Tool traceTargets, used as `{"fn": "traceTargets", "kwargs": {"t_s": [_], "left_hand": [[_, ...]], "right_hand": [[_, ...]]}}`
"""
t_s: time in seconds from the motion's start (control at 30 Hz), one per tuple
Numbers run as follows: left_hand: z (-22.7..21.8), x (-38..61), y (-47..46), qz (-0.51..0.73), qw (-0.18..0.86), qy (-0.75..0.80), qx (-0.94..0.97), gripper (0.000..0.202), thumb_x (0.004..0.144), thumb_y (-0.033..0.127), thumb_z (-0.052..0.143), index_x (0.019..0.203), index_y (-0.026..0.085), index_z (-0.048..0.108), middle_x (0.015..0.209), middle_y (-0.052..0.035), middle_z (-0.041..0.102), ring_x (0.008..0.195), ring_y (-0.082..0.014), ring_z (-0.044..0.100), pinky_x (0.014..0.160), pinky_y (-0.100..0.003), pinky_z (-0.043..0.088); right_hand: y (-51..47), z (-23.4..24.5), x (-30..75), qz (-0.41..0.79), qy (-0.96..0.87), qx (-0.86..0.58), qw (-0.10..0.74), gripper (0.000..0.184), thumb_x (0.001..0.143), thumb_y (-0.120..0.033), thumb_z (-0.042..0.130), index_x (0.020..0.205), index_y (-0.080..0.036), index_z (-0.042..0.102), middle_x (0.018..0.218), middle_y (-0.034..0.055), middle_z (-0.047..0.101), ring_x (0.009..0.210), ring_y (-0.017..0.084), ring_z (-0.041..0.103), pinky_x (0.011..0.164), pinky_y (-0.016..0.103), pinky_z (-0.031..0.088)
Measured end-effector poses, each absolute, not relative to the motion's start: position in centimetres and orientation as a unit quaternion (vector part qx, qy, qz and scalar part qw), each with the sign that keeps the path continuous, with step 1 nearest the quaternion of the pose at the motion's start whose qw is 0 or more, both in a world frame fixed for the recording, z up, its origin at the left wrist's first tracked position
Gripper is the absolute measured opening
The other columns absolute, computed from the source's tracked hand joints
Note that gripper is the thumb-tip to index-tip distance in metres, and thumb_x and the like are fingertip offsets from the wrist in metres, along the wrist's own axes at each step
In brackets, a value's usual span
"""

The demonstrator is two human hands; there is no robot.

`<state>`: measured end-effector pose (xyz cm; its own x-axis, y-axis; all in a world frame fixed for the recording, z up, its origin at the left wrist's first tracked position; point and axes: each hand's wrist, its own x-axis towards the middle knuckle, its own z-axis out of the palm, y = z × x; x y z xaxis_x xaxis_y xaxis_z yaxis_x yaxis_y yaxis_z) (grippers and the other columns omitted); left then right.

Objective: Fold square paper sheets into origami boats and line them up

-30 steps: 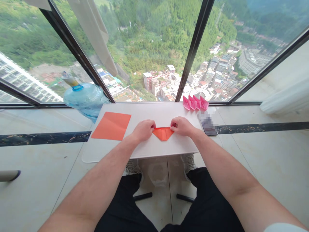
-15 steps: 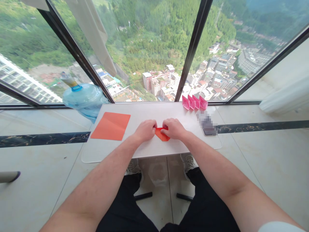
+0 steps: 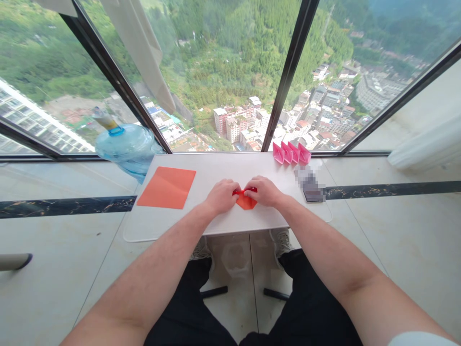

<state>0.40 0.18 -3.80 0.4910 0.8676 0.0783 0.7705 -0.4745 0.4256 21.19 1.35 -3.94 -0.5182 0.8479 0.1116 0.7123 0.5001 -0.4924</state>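
Observation:
A small folded orange-red paper (image 3: 246,200) lies near the front middle of the white table (image 3: 223,223). My left hand (image 3: 223,196) pinches its left side with curled fingers. On its right side my right hand (image 3: 265,191) is closed too. Both hands are close together, and most of the paper is hidden between them; only a pointed lower part shows.
A flat orange sheet (image 3: 166,187) lies on the table's left part. Several pink folded paper pieces (image 3: 291,153) stand in a row at the back right, with a phone (image 3: 311,187) in front of them. A blue water jug (image 3: 124,147) lies left of the table by the window.
My hands have drawn together, the right one moving left. The folded paper, a wide triangle a second ago, is now folded narrower between them.

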Motion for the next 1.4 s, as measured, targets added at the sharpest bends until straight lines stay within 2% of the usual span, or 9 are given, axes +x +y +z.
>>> {"fn": "traceTargets", "kwargs": {"t_s": [0.1,0.2,0.33,0.53,0.63,0.97,1.17,1.4], "left_hand": [[-3.7,0.4,0.2,0.143,0.175,0.487,0.844,0.023,0.082,0.02,0.053,0.094,0.022,0.072,0.094,-0.0065,0.068,0.094,-0.0238,0.061,0.087,-0.037,0.049],[-3.7,0.6,0.1,0.139,0.178,0.49,0.842,0.024,0.081,0.019,0.053,0.094,0.022,0.072,0.094,-0.0065,0.068,0.093,-0.0235,0.062,0.085,-0.036,0.049],[-3.6,1.1,0.0,0.138,0.167,0.493,0.843,0.023,0.08,0.021,0.054,0.094,0.022,0.072,0.093,-0.0068,0.068,0.092,-0.0237,0.062,0.085,-0.036,0.049],[-3.4,1.2,-0.2,0.129,0.162,0.487,0.848,0.022,0.079,0.022,0.056,0.096,0.021,0.071,0.094,-0.0075,0.068,0.093,-0.0243,0.062,0.085,-0.036,0.049],[-3.3,1.4,-0.2,0.119,0.164,0.498,0.843,0.021,0.08,0.022,0.056,0.095,0.021,0.07,0.094,-0.0076,0.068,0.094,-0.0245,0.062,0.086,-0.036,0.049],[-3.4,1.4,-0.3,0.151,0.171,0.503,0.833,0.018,0.083,0.02,0.053,0.082,0.022,0.07,0.09,-0.0069,0.066,0.094,-0.0239,0.06,0.089,-0.037,0.049],[-3.6,1.5,-0.4,0.15,0.169,0.515,0.827,0.017,0.086,0.02,0.053,0.082,0.022,0.07,0.09,-0.0073,0.066,0.096,-0.0245,0.06,0.093,-0.038,0.048],[-3.7,1.9,-0.4,0.156,0.165,0.526,0.82,0.015,0.086,0.02,0.054,0.083,0.022,0.068,0.089,-0.0065,0.066,0.093,-0.0241,0.06,0.089,-0.037,0.048]], "right_hand": [[1.5,-3.9,22.0,0.244,-0.831,-0.464,0.185,0.021,0.089,-0.019,0.056,0.091,-0.021,0.077,0.089,0.0037,0.072,0.087,0.017,0.061,0.082,0.028,0.044],[1.6,-3.7,22.5,0.249,-0.826,-0.476,0.171,0.026,0.078,-0.011,0.059,0.094,-0.021,0.078,0.092,0.0028,0.073,0.085,0.016,0.062,0.08,0.027,0.045],[1.8,-3.5,22.8,0.243,-0.825,-0.482,0.167,0.025,0.078,-0.012,0.059,0.091,-0.021,0.078,0.088,0.0024,0.072,0.083,0.016,0.061,0.077,0.027,0.045],[2.0,-3.2,23.4,0.274,-0.831,-0.465,0.135,0.035,0.073,-0.009,0.06,0.102,-0.021,0.077,0.095,0.0027,0.072,0.084,0.016,0.062,0.078,0.026,0.046],[1.9,-3.4,23.3,0.227,-0.846,-0.465,0.131,0.031,0.073,-0.01,0.062,0.099,-0.021,0.076,0.094,0.0032,0.072,0.089,0.018,0.061,0.083,0.029,0.044],[1.5,-3.7,23.1,0.186,-0.855,-0.466,0.13,0.013,0.077,-0.013,0.062,0.085,-0.02,0.07,0.088,0.0039,0.067,0.087,0.019,0.058,0.08,0.029,0.041],[1.2,-3.9,23.1,0.18,-0.845,-0.486,0.134,0.007,0.078,-0.017,0.064,0.082,-0.021,0.068,0.084,0.0024,0.067,0.083,0.018,0.057,0.075,0.028,0.039],[1.1,-4.2,22.2,0.147,-0.84,-0.505,0.137,0.007,0.083,-0.022,0.064,0.077,-0.021,0.065,0.08,0.0022,0.067,0.079,0.018,0.055,0.074,0.03,0.037]]}}
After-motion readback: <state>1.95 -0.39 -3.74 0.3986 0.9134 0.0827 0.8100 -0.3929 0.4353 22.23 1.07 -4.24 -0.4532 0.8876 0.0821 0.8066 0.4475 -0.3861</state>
